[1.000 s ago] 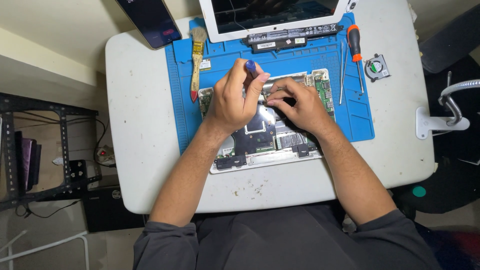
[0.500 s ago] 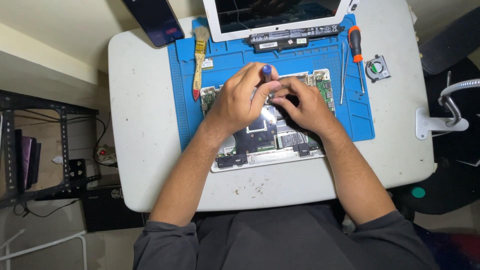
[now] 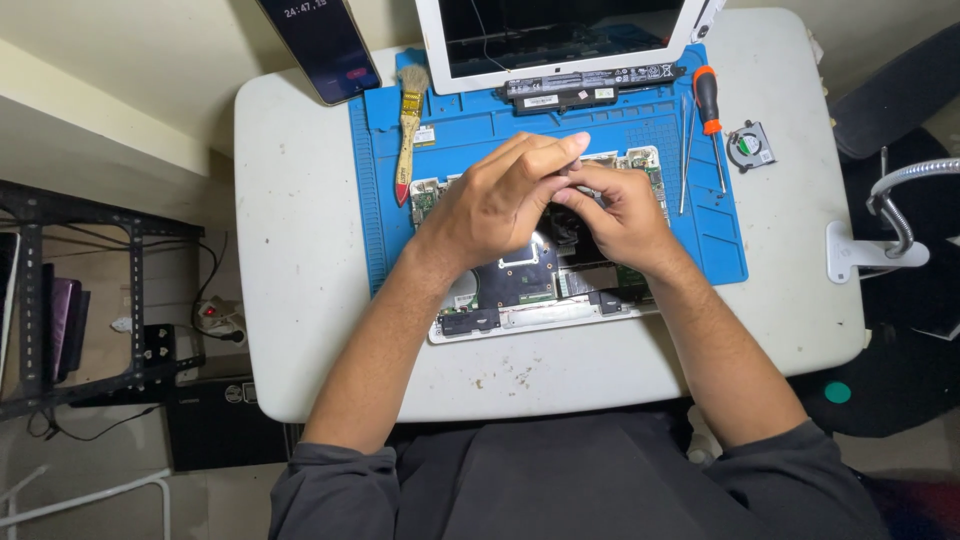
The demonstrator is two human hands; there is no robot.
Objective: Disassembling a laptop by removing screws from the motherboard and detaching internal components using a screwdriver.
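Observation:
An opened laptop base (image 3: 520, 300) with its dark circuit board exposed lies on a blue work mat (image 3: 470, 125). Both hands meet over the board's far half. My left hand (image 3: 500, 200) arches over it, fingers stretched together toward the right. My right hand (image 3: 620, 215) has its fingertips pinched just under the left fingertips, touching them. Whatever sits between the fingers is hidden. The blue-topped screwdriver seen before does not show.
On the white table (image 3: 300, 250) stand a white-framed screen (image 3: 560, 35), a black battery bar (image 3: 590, 85), a brush (image 3: 408, 120), an orange-handled screwdriver (image 3: 708, 100), a thin metal tool (image 3: 685, 150), a small fan (image 3: 750, 145) and a phone (image 3: 322, 45). A lamp clamp (image 3: 880, 240) grips the right edge.
My left hand moved right with the blue-topped screwdriver until its fingers met the right hand's. The screwdriver's blue top is now out of sight.

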